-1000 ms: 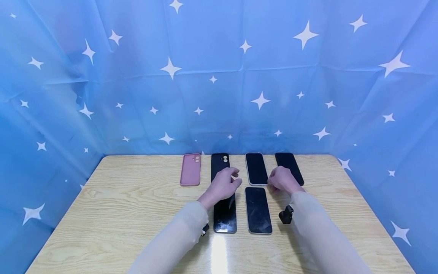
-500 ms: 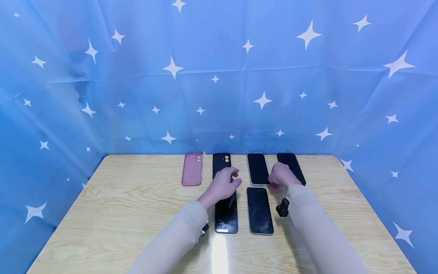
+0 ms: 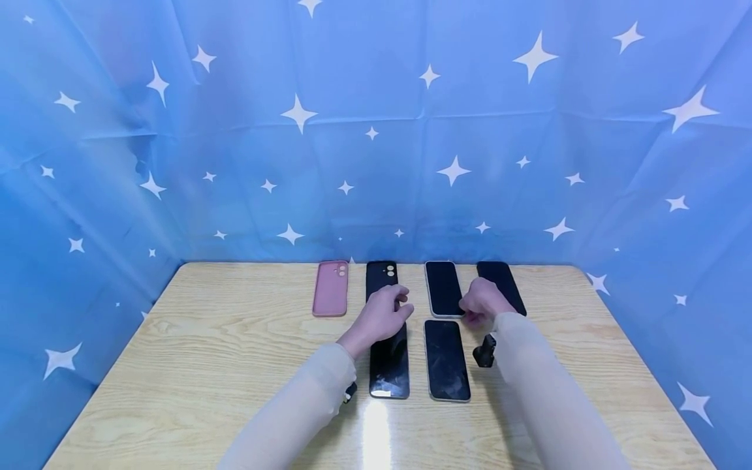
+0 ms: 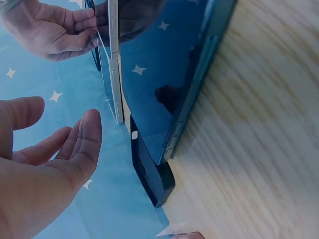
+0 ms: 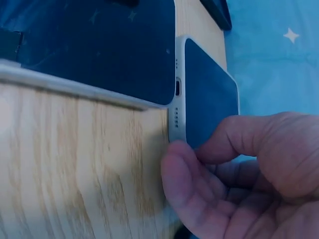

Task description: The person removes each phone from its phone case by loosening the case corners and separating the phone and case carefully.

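In the head view my left hand hovers over a black phone case and the black phone lying in front of it. Its fingers are loosely bent with nothing between them, as the left wrist view shows. My right hand is at the near right corner of a phone with a pale frame at the back. In the right wrist view, thumb and index finger pinch that corner, beside the phone's charging port end. A second phone with a pale frame lies just in front, screen up.
A pink phone case lies at the back left of the wooden table. At the back right a dark phone or case is partly covered by my right hand. A blue curtain with white stars hangs behind the table.
Both hands and all the phones and cases stay nearly where they were. The head view shifts slightly; the right wrist turns a little.
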Motion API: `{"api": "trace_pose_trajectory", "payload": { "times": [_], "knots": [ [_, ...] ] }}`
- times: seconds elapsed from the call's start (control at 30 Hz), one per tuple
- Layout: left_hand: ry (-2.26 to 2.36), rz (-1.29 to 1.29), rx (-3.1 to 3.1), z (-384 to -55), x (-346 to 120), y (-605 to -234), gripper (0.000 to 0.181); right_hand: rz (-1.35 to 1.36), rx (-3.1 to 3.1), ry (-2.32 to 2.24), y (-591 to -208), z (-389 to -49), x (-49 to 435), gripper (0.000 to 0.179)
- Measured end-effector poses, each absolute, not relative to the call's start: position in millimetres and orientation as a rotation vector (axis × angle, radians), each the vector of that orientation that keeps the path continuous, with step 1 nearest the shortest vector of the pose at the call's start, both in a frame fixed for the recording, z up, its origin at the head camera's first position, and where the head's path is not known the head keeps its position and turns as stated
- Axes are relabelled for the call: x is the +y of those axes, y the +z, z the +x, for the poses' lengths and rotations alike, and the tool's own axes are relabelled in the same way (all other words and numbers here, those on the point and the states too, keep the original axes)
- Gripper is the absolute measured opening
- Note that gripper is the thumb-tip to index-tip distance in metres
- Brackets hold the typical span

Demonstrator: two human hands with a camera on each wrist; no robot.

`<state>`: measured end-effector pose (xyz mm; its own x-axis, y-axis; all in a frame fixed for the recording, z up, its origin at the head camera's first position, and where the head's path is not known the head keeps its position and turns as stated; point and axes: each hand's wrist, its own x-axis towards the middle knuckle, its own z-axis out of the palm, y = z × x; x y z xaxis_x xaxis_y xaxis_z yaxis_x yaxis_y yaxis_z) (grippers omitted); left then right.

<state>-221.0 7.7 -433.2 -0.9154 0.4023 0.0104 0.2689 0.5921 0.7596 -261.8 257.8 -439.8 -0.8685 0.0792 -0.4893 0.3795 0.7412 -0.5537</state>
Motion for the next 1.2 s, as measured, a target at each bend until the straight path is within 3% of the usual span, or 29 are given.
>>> {"api": "trace_pose_trajectory", "payload": {
  "times": [0.5,0.7,0.93,1.2],
  "knots": [
    [1.232,0.56,2.65,-221.9,8.3,-431.6,0.041,0.312,2.686,-0.741,-429.2,-256.6,255.2,0.022],
    [1.25,0.567,2.635,-222.1,8.4,-432.9,0.039,0.351,2.529,-1.092,-434.8,-249.2,264.3,0.031],
    [1.252,0.574,2.651,-222.7,5.5,-434.0,0.039,0.347,2.207,-1.546,-437.1,-242.8,272.1,0.005],
    [1.271,0.574,2.637,-222.8,3.1,-432.5,0.038,0.3,2.166,-1.642,-436.7,-238.8,272.8,0.01]
  ]
}}
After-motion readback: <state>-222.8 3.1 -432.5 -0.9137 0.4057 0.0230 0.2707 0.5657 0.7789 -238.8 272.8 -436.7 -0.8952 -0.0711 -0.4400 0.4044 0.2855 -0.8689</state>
